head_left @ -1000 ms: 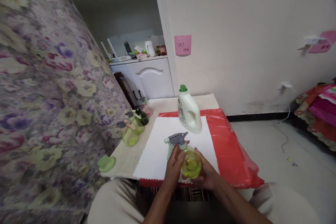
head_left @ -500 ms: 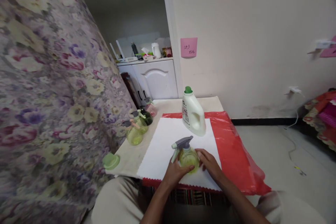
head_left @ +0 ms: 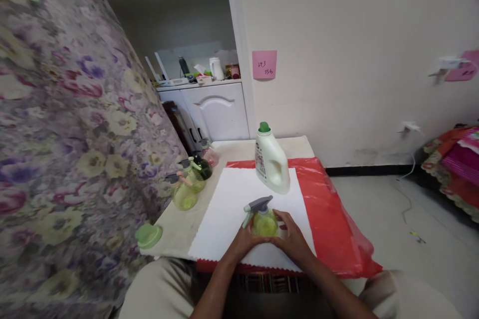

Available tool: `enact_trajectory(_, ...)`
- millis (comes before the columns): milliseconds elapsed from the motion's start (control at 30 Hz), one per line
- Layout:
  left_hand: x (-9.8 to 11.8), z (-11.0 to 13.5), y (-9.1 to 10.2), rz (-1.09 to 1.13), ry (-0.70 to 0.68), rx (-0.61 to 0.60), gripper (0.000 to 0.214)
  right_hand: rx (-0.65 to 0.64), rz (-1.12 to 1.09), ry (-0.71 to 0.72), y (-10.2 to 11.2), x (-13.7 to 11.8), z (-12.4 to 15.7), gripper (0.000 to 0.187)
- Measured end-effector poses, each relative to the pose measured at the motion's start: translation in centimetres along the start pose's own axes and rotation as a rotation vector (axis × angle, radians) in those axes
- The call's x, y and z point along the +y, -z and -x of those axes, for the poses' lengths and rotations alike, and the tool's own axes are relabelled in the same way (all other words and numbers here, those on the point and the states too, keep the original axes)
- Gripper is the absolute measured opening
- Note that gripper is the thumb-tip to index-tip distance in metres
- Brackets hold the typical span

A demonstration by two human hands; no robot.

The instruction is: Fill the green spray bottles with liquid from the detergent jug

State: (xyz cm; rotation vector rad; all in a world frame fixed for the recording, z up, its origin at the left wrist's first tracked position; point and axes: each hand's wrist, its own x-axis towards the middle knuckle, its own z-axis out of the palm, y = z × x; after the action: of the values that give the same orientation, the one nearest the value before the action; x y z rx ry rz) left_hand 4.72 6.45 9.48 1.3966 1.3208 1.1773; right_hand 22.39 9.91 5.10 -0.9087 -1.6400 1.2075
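A round spray bottle (head_left: 266, 224) of clear yellow-green plastic, with a grey trigger head pointing left, is upright near the front of the white sheet (head_left: 235, 199). My left hand (head_left: 245, 241) wraps its left side, and my right hand (head_left: 290, 239) curls round its right side. Both thumbs meet low across the front of the bottle. Behind it stands a pale green detergent jug (head_left: 270, 159) with a green cap. The far fingers of both hands are partly hidden by the bottle.
Along the table's left edge stand several more spray bottles (head_left: 184, 196), yellow-green, dark green and pink. A green cap (head_left: 148, 236) lies at the front left corner. Red plastic (head_left: 337, 229) covers the right side. A flowered curtain (head_left: 75, 134) hangs close on the left.
My right hand has closed further round the spray bottle, its thumb now across the front to meet the left one. The camera view has shifted slightly, moving the scene left.
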Motion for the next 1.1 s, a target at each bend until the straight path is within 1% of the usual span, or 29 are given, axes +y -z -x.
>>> enact_trajectory(67, -0.3, 0.2, 0.5, 0.004, 0.001, -0.042, 0.082, -0.019, 0.001, 0.011, 0.0, 0.1, -0.1, 0.076)
enact_trajectory(133, -0.8, 0.2, 1.5, -0.013, -0.025, -0.065, 0.087, -0.036, 0.002, 0.017, -0.1, -0.1, -0.2, 0.082)
enact_trajectory(200, -1.7, 0.1, 2.9, -0.096, -0.074, -0.045, 0.089, -0.043, 0.006, 0.021, -0.2, -0.5, -0.4, 0.086)
enact_trajectory(233, -2.3, 0.0, 3.7, -0.183, -0.098, -0.027, 0.088, -0.043, 0.011, 0.024, -0.4, -0.7, -0.4, 0.087)
enact_trajectory(267, -2.9, 0.0, 4.4, -0.294, -0.120, -0.004, 0.083, -0.042, 0.019, 0.028, -0.5, -0.8, -0.6, 0.089)
enact_trajectory(333, -4.3, -0.1, 5.7, -0.552, -0.155, 0.048, 0.065, -0.037, 0.037, 0.037, -0.9, -0.9, -0.8, 0.092)
enact_trajectory(367, -4.9, -0.2, 6.0, -0.618, -0.163, 0.076, 0.057, -0.034, 0.045, 0.042, -1.1, -0.8, -1.0, 0.093)
enact_trajectory(433, -6.1, -0.3, 6.3, -0.703, -0.184, 0.104, 0.052, -0.034, 0.040, 0.063, -1.5, -0.3, -1.4, 0.097)
enact_trajectory(500, -7.0, -0.4, 6.2, -0.937, -0.243, 0.135, 0.046, -0.038, 0.012, 0.089, -1.9, 0.1, -1.8, 0.098)
enact_trajectory(567, -7.5, -0.5, 6.1, -1.099, -0.308, 0.148, 0.042, -0.040, -0.004, 0.093, -2.1, 0.2, -2.1, 0.095)
enact_trajectory(633, -7.8, -0.7, 6.0, -1.184, -0.354, 0.152, 0.041, -0.025, -0.009, 0.078, -2.1, -0.1, -2.2, 0.090)
enact_trajectory(733, -7.8, -0.8, 6.2, -1.235, -0.380, 0.156, 0.044, -0.008, -0.051, 0.050, -1.6, -1.4, -2.0, 0.087)
enact_trajectory(833, -7.8, -0.9, 6.3, -1.248, -0.385, 0.165, 0.045, 0.008, -0.132, -0.005, -0.1, -2.9, -1.6, 0.084)
enact_trajectory(900, -7.8, -0.9, 6.3, -1.242, -0.389, 0.168, 0.044, 0.065, -0.172, -0.053, 1.7, -3.6, -1.5, 0.081)
enact_trajectory(1000, -7.8, -1.0, 6.2, -1.240, -0.391, 0.171, 0.045, 0.220, -0.159, -0.087, 5.5, -4.2, -2.3, 0.077)
enact_trajectory(1067, -7.9, -1.1, 6.2, -1.252, -0.392, 0.171, 0.045, 0.292, -0.116, -0.073, 8.5, -4.3, -3.6, 0.070)
enact_trajectory(1100, -7.9, -1.2, 6.1, -1.259, -0.394, 0.170, 0.045, 0.363, -0.083, -0.060, 9.9, -4.1, -4.4, 0.067)
